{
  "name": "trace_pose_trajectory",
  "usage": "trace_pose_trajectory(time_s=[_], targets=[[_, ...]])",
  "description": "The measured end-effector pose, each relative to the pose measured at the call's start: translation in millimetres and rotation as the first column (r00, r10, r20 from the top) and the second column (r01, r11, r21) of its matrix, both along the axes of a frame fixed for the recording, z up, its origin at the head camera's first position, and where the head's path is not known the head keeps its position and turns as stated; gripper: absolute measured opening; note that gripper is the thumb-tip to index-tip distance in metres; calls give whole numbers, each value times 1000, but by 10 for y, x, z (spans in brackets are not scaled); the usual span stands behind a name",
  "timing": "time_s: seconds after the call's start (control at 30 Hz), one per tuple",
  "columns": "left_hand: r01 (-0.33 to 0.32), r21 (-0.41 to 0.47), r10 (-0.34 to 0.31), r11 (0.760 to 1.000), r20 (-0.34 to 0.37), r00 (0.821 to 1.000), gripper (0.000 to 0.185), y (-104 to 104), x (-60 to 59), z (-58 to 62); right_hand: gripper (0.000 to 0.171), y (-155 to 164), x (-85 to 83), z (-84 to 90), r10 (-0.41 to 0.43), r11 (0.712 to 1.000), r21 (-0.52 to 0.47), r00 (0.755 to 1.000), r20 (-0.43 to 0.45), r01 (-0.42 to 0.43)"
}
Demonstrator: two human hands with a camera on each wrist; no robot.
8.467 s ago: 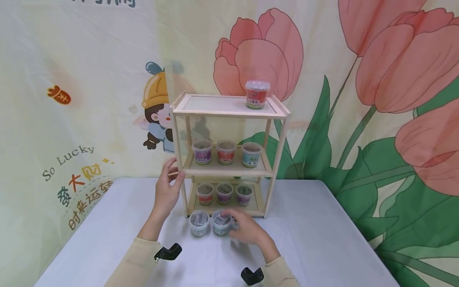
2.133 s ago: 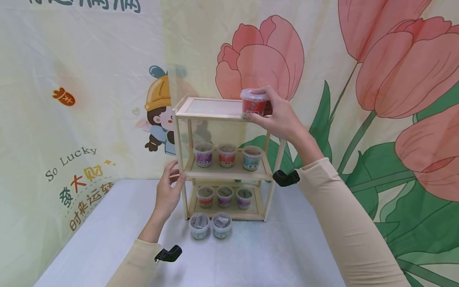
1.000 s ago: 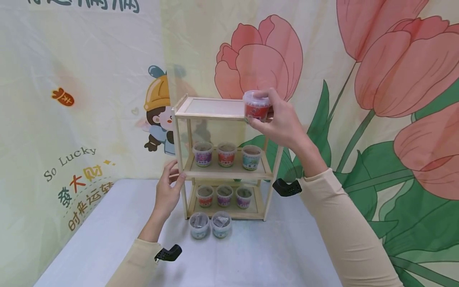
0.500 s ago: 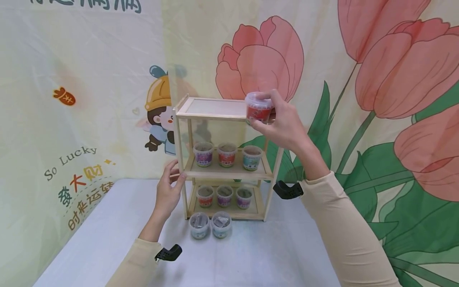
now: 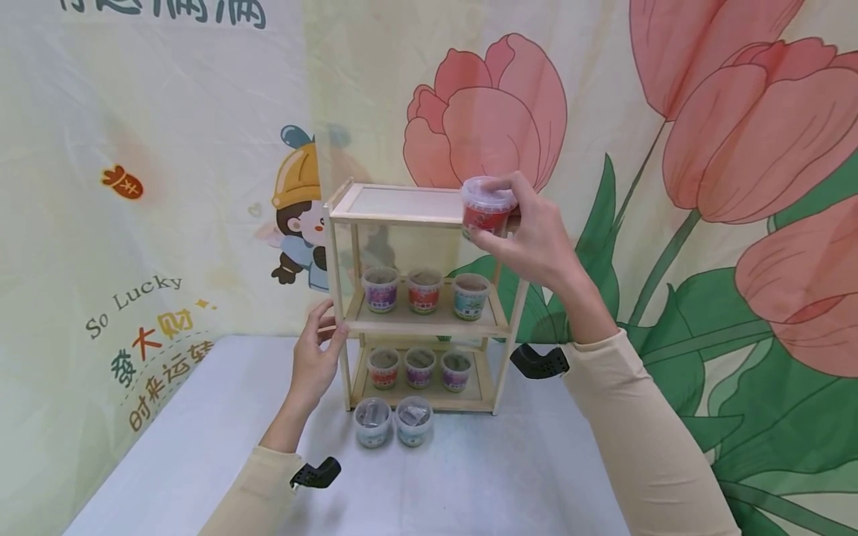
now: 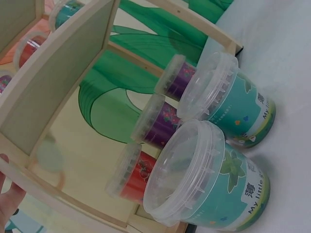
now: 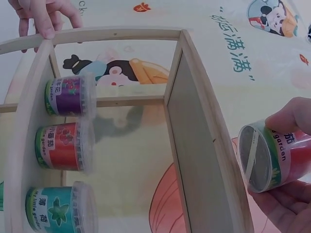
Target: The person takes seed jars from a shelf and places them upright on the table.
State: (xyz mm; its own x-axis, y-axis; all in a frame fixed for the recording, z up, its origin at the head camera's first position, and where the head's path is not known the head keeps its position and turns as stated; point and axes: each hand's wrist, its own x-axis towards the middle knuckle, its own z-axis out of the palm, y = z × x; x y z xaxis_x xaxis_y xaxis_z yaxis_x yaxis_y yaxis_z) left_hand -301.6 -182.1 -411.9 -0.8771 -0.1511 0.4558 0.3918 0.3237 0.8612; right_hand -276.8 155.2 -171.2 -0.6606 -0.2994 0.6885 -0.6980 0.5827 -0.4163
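Observation:
My right hand (image 5: pixel 536 234) holds a red-labelled plastic tub (image 5: pixel 485 211) with a clear lid, thumb low on the front and fingers round its far side and lid. The tub overlaps the front right of the top shelf in the head view. From the right wrist, its round base (image 7: pixel 254 158) shows beside the top board's edge. At the middle shelf's height, my left hand (image 5: pixel 316 353) grips the left post of the small wooden rack (image 5: pixel 429 328), thumb in front, fingers partly hidden behind.
Purple, red and teal tubs (image 5: pixel 471 296) line the middle shelf. One red tub (image 5: pixel 383 368) and two purple tubs (image 5: pixel 420 367) sit on the bottom shelf. Two teal tubs (image 6: pixel 228 189) stand on the white table (image 5: pixel 536 461) before the rack. A printed cloth (image 5: pixel 221 186) hangs behind.
Earlier the red tub stood on the top shelf; my right hand took hold of it. Over the last second hand and tub shift slightly right and down. The left hand stays on the post.

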Motion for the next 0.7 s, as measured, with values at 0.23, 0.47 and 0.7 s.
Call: trace_pose_trajectory(time_s=[0.23,0.47,0.7], targets=[[-2,3,2,1000,-2,1000,55,0,-8,-2,59,12,34,-120,4,999,34,1000,-21,-3],[-4,0,4,1000,-14,1000,55,1,-21,-10,59,16,43,-270,33,999,10,999,-22,-32],[0,4,0,1000,-17,1000,55,-8,-21,-5,61,31,82,-513,31,999,-13,997,64,-31]])
